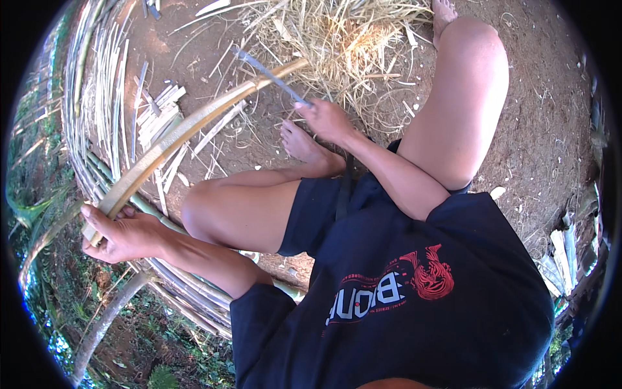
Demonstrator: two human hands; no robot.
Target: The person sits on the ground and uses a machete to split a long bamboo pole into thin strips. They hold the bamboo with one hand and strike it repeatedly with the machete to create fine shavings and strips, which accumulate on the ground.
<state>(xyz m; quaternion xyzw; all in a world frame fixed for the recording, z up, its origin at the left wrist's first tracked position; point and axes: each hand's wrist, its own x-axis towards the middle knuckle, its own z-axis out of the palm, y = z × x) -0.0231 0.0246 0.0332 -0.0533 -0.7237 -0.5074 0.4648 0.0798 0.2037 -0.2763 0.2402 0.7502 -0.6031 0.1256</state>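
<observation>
My left hand (126, 236) is closed round the near end of a long bamboo strip (172, 141). The strip is pale yellow-brown and slants up and away to the right, with its far end near a heap of shavings. My right hand (327, 121) grips a knife (271, 76) by its handle, which the fingers mostly hide. Its narrow grey blade points up and left and crosses the strip near the far end. Whether the edge touches the strip or passes just above it, I cannot tell.
Curly straw-coloured shavings (343, 39) lie in a heap on the bare soil ahead. Short split pieces (162, 117) are piled at the left, beside long thin strips (113, 97). Poles and green plants border the left side. My bare legs (249, 207) are folded and raised around the work.
</observation>
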